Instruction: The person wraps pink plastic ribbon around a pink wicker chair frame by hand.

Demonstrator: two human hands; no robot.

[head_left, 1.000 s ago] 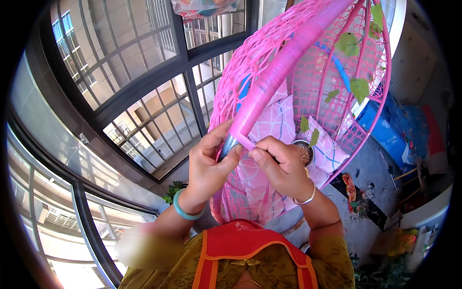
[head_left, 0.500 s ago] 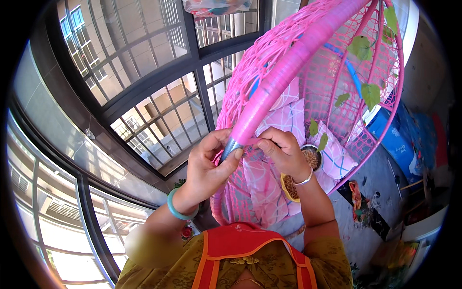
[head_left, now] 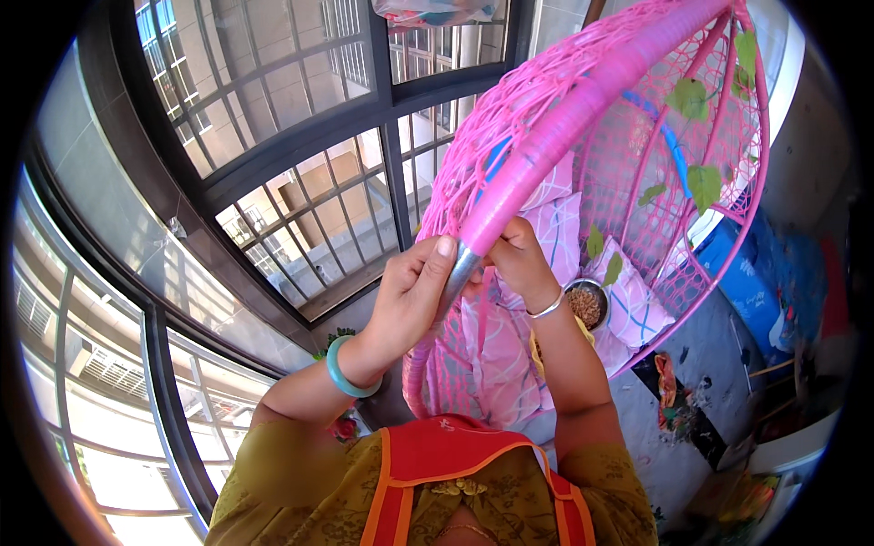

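A hanging basket chair has a thick curved frame tube wrapped in glossy pink strip, with pink netting along its left. Below the wrap's lower edge, a short length of silvery metal tube lies bare. My left hand is closed round this bare part, its thumb on top near the wrap's edge. On the tube's other side, my right hand is closed, its fingertips partly hidden behind the tube. A narrow pink strip appears to run from those fingers; its end is hidden.
Pink checked cushions lie in the chair beside a metal bowl of brown bits and a partly hidden yellow bowl. Leafy vine hangs on the netting. Barred windows stand left; a blue bag is at right.
My right hand has moved left and up, its fingers passing behind the tube with the pink strip. My left thumb has shifted upward to the wrap's edge. The whole view has shifted slightly.
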